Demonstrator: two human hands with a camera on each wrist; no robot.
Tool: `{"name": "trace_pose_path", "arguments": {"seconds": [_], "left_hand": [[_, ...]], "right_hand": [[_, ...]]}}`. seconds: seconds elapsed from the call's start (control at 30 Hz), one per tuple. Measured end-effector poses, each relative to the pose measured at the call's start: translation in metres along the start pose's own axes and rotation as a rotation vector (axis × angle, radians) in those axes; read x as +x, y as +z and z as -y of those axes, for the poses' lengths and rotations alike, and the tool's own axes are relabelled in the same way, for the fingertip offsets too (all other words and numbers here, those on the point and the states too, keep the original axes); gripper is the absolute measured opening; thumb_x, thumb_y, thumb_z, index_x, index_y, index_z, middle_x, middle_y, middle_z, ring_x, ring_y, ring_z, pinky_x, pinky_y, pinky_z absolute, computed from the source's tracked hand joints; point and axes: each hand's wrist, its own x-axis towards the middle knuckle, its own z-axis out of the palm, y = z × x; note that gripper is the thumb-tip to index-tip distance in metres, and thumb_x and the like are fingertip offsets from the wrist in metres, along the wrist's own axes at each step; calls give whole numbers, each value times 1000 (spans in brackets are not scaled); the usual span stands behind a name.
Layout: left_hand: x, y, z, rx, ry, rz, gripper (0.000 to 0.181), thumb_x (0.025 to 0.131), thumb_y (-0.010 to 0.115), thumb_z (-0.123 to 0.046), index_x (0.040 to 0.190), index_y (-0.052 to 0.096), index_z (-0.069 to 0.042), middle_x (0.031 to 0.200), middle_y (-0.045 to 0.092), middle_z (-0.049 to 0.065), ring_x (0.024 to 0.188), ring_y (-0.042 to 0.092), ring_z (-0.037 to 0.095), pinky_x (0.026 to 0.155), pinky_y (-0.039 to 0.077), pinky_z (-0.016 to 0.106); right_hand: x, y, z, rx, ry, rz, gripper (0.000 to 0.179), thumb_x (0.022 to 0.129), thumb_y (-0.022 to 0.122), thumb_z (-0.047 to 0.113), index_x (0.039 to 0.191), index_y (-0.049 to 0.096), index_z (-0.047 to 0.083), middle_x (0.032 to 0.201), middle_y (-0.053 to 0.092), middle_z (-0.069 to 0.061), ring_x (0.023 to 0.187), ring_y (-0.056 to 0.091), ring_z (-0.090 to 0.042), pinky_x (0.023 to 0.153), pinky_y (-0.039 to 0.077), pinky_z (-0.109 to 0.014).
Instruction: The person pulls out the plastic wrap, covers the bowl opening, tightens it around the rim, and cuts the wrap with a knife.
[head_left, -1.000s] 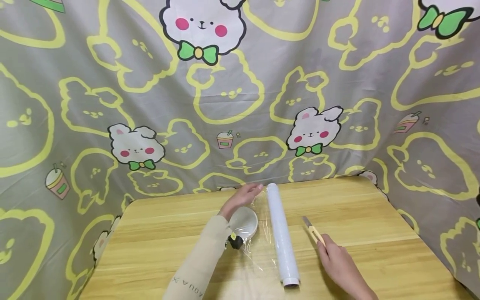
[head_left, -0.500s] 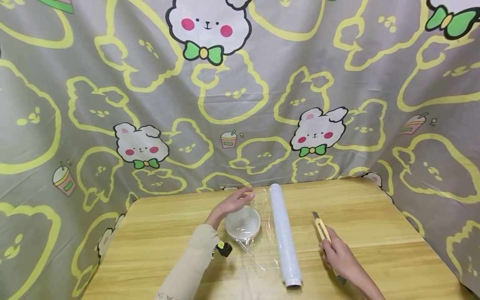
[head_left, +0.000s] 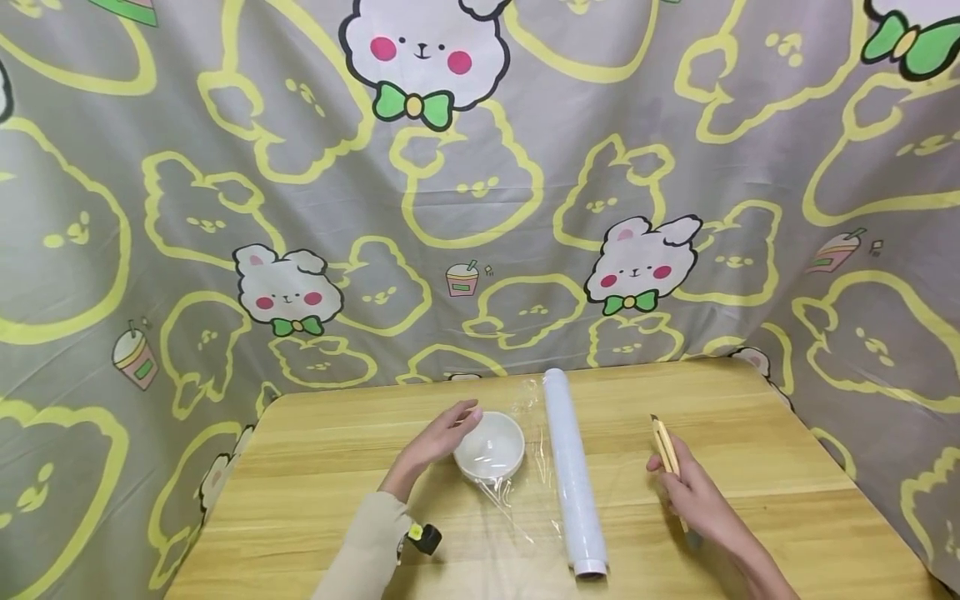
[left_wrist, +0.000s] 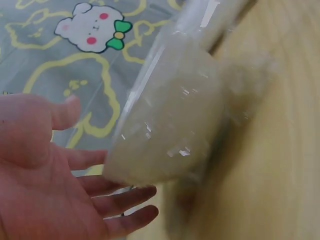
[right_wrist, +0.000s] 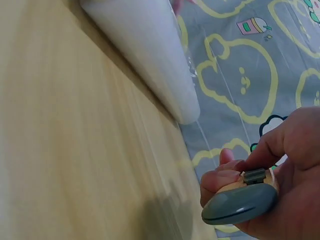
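A white bowl (head_left: 491, 446) stands on the table, with clear cling film (head_left: 517, 500) stretched over and beside it. The film runs to a long roll of cling film (head_left: 573, 475) on the bowl's right. My left hand (head_left: 441, 435) is at the bowl's left rim, fingers extended; in the left wrist view the bowl (left_wrist: 170, 115) is blurred, and contact with the fingertips is hard to judge. Right of the roll, my right hand (head_left: 693, 492) grips a yellow utility knife (head_left: 664, 446), its tip pointing away. Its grey end (right_wrist: 240, 204) faces the right wrist camera.
The wooden table (head_left: 337, 508) meets a grey patterned curtain (head_left: 360, 208) at the back and sides. A small black wrist camera (head_left: 426, 539) sits on the left sleeve.
My left hand has drawn back leftward from beyond the bowl to its left rim. The right hand has shifted slightly right with the knife, and less blade shows now.
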Motion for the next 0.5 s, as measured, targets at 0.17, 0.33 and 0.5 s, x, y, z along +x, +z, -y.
{"name": "trace_pose_path", "arguments": {"seconds": [0.17, 0.33, 0.5], "left_hand": [[-15, 0, 16, -105, 51, 17, 65, 110, 49, -32, 158, 27, 5, 159, 32, 30, 148, 27, 48, 122, 24, 58], [-23, 3, 30, -231, 113, 59, 73, 105, 60, -22, 161, 20, 2, 164, 26, 25, 149, 29, 42, 123, 26, 50], [-26, 6, 41, -284, 152, 69, 86, 96, 71, -8, 161, 16, 2, 162, 28, 28, 141, 41, 42, 115, 41, 37]], "right_hand": [[7, -6, -4, 7, -44, -6, 61, 100, 38, -14, 155, 11, -13, 131, 44, -31, 59, 40, -10, 47, 43, -24], [13, -11, -9, 33, -58, 0, 57, 102, 39, -12, 155, 17, -11, 130, 42, -31, 64, 41, -15, 51, 45, -26], [17, -15, -12, 95, -33, 30, 58, 100, 36, -13, 154, 17, -10, 104, 36, -19, 71, 38, -16, 55, 43, -26]]}}
